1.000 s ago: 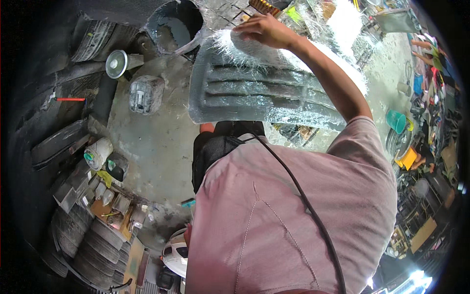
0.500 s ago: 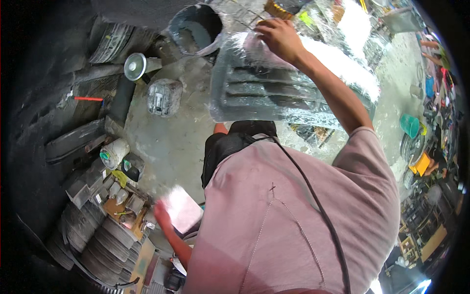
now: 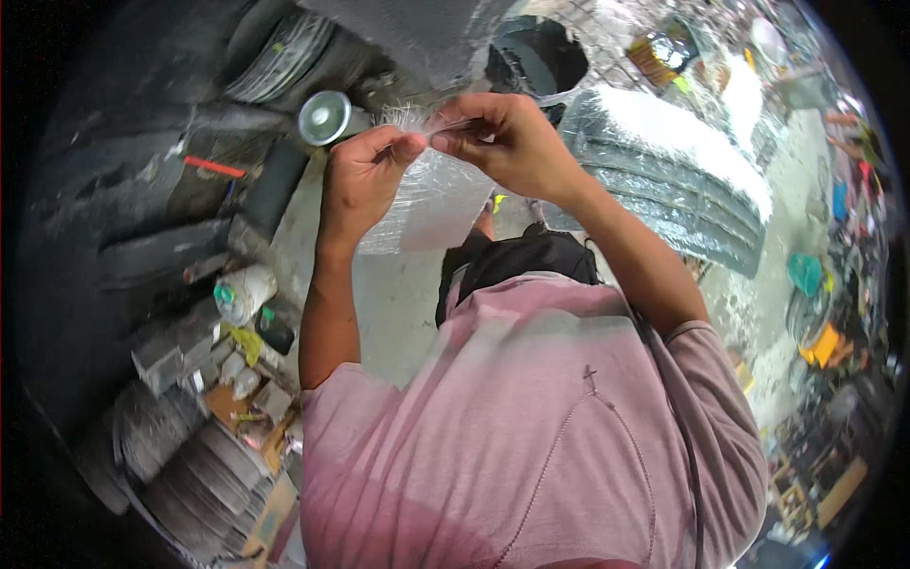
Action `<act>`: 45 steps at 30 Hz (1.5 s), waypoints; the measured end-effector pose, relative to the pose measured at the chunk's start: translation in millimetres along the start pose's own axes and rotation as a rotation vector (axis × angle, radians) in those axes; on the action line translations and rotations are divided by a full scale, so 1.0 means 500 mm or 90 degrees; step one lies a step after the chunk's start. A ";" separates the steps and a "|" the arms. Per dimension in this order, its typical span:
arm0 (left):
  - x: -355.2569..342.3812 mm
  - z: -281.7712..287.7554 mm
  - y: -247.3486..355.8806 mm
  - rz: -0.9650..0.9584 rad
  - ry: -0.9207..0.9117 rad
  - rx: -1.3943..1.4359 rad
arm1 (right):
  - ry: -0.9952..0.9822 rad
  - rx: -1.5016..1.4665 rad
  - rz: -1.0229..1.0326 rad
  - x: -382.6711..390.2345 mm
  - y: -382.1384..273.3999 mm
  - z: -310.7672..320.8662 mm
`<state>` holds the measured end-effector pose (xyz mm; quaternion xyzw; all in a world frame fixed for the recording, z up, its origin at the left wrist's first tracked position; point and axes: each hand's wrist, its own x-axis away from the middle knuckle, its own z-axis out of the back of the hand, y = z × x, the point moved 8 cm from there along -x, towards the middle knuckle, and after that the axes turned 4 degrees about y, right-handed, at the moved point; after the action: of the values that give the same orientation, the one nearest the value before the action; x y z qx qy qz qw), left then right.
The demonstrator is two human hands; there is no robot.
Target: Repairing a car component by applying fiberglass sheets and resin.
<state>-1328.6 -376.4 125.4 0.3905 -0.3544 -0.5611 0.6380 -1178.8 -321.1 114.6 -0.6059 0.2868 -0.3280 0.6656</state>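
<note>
In front of me hangs a whitish, translucent sheet of fibreglass mat [image 3: 431, 209] with frayed strands along its upper edge. My left hand [image 3: 365, 180] pinches that edge between thumb and fingers. Close beside it, almost touching, my right hand [image 3: 517, 142] is closed on the same edge, fingers curled inward. To the right lies a large, dark, glossy ribbed panel [image 3: 654, 180]; white fibre mat [image 3: 654, 123] covers its far side. Part of the panel's left end is hidden by my right arm.
A dark bucket [image 3: 545, 62] stands beyond my right hand. At left are a round metal can [image 3: 324, 119], a red stick [image 3: 214, 168], a white container [image 3: 245, 292] and stacked dark curved pieces [image 3: 213, 474]. A teal bowl [image 3: 805, 273] and assorted clutter line the right.
My right hand has left the ribbed panel and moved left to the mat. My left hand has risen from the lower left with the sheet. My body has turned left.
</note>
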 end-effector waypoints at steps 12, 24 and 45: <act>0.274 0.173 -0.794 0.362 -0.106 -0.375 | 0.792 -0.126 -0.307 0.286 0.332 0.442; 0.785 0.069 -0.904 0.813 -0.033 -0.003 | 0.612 0.684 -0.348 0.088 0.336 0.380; 0.019 0.051 -0.100 -0.179 -0.147 -0.060 | 0.227 0.444 0.161 0.038 0.022 0.006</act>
<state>-1372.1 -391.8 91.9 0.3387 -0.3407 -0.7021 0.5256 -1163.6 -333.6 104.3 -0.2376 0.3411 -0.4211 0.8061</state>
